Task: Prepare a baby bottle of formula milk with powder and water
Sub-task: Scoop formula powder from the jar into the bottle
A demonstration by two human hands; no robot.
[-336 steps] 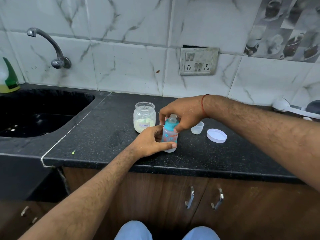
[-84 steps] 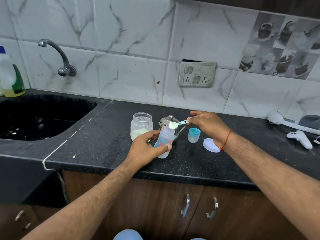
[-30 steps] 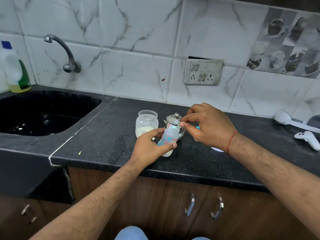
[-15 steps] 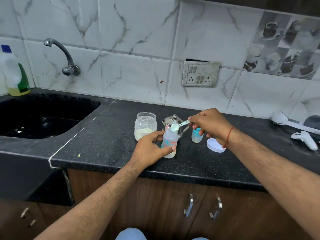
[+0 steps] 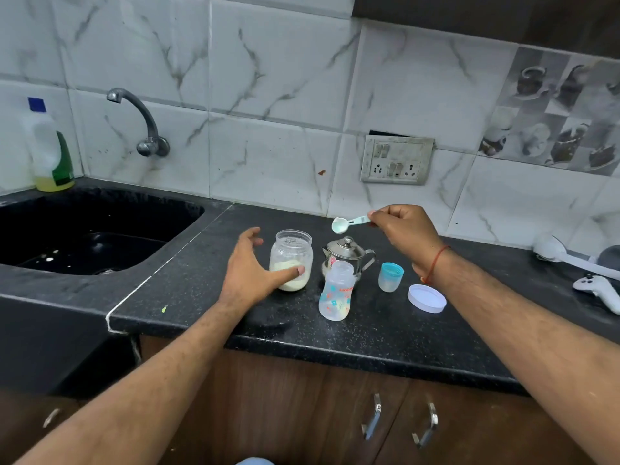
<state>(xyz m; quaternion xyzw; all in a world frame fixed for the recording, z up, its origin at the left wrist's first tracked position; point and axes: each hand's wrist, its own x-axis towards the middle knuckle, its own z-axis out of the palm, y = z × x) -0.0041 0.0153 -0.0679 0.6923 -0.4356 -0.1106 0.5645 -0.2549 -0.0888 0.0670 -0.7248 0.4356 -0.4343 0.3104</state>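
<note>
An open baby bottle (image 5: 336, 292) with coloured prints stands alone on the black counter (image 5: 201, 297). Left of it is the glass powder jar (image 5: 292, 259), lidless, with pale powder at its bottom. My left hand (image 5: 250, 268) is spread beside the jar, the thumb touching its front. My right hand (image 5: 404, 231) pinches a small light-blue scoop (image 5: 347, 223) held in the air above the steel pot (image 5: 347, 255). The bottle's teal-ringed cap (image 5: 390, 276) stands right of the pot.
A white jar lid (image 5: 426, 298) lies at the right. Further right lie a white controller (image 5: 599, 292) and a white utensil (image 5: 567, 255). The black sink (image 5: 84, 229), tap (image 5: 142, 124) and a soap bottle (image 5: 50, 149) are at the left.
My left hand has let go of the baby bottle and moved left to the powder jar. My right hand has lifted the scoop up and away from the bottle's mouth.
</note>
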